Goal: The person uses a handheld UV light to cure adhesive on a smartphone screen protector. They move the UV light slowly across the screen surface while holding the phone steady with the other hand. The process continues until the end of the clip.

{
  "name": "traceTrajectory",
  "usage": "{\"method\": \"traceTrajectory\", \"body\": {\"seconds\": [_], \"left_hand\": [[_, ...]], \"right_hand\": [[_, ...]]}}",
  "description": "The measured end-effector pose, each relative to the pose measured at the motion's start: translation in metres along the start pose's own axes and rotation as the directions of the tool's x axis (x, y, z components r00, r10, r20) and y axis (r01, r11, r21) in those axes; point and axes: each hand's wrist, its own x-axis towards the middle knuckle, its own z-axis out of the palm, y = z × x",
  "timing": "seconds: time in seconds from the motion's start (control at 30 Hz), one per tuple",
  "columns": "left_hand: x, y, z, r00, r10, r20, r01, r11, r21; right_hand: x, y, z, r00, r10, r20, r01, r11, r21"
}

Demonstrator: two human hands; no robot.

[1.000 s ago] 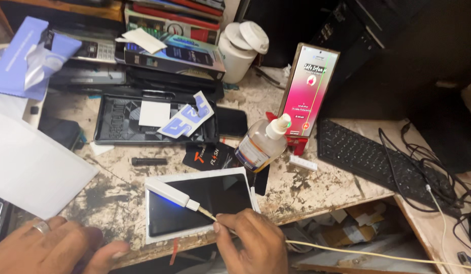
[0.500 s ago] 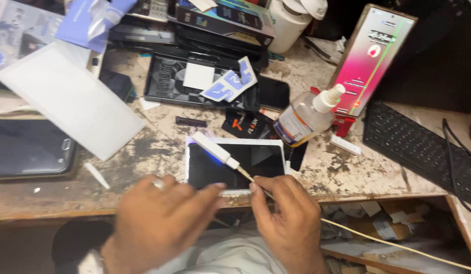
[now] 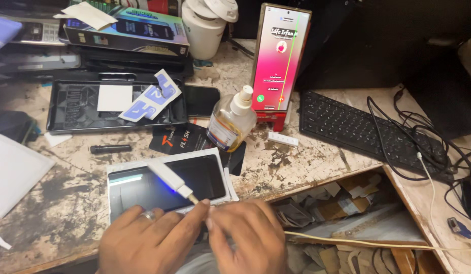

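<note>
Head view, looking down: the worn, stained tabletop point(image 3: 306, 162) runs to a front edge that cuts diagonally past the right hand, and beyond that edge an open drawer point(image 3: 357, 213) full of paper scraps and cardboard gapes below; free bench shows to the left of the hands, between them and a white sheet point(image 3: 14, 170) at the left border; the back half is crowded, with a black tray point(image 3: 73, 109) carrying a white square and blue-and-white peel tabs, a small black pen-like stick point(image 3: 110, 148) just in front of it, a printed box point(image 3: 129, 30) and a white tub point(image 3: 205, 25) at the rear; a clear pump bottle point(image 3: 230, 122) stands near the middle, just beside a propped phone point(image 3: 280, 56) with a pink lit screen; a black keyboard point(image 3: 362, 132) and tangled cables point(image 3: 423, 142) fill the right side; now the device: a dark-screened phone in a white frame point(image 3: 164, 185) lies flat right at the near edge, and a white stick lamp point(image 3: 167, 176) glowing blue rests across its glass, its cream cable point(image 3: 377, 244) trailing off right over the drawer; the left hand point(image 3: 149, 241), ring on one finger, lies curled with fingers on the frame's near edge; the right hand point(image 3: 243, 238) sits touching it, fingertips pinched at the lamp's plug end.
</note>
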Motion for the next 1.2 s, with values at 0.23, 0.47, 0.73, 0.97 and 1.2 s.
{"method": "traceTrajectory", "body": {"seconds": [0.23,0.47,0.73,0.97,1.2], "left_hand": [[-0.028,-0.031,-0.008,0.988,0.134,0.083,-0.139,0.988,0.061],[-0.058,-0.042,-0.010,0.981,0.116,0.155,-0.125,0.991,0.053],[-0.056,-0.047,-0.005,0.971,0.217,0.101,-0.228,0.967,0.112],[-0.066,-0.046,-0.001,0.984,0.123,0.132,-0.128,0.991,0.029],[-0.072,-0.051,0.002,0.968,0.157,0.196,-0.165,0.986,0.026]], "right_hand": [[-0.036,0.040,-0.005,0.977,-0.188,0.099,0.203,0.963,-0.178],[0.020,0.123,-0.022,0.997,-0.001,-0.073,-0.028,0.919,-0.394],[0.073,0.141,-0.004,0.998,0.029,0.048,-0.007,0.912,-0.410],[0.070,0.152,-0.010,0.984,0.168,-0.060,-0.176,0.865,-0.470],[0.081,0.146,-0.003,0.996,0.087,0.018,-0.072,0.903,-0.423]]}}
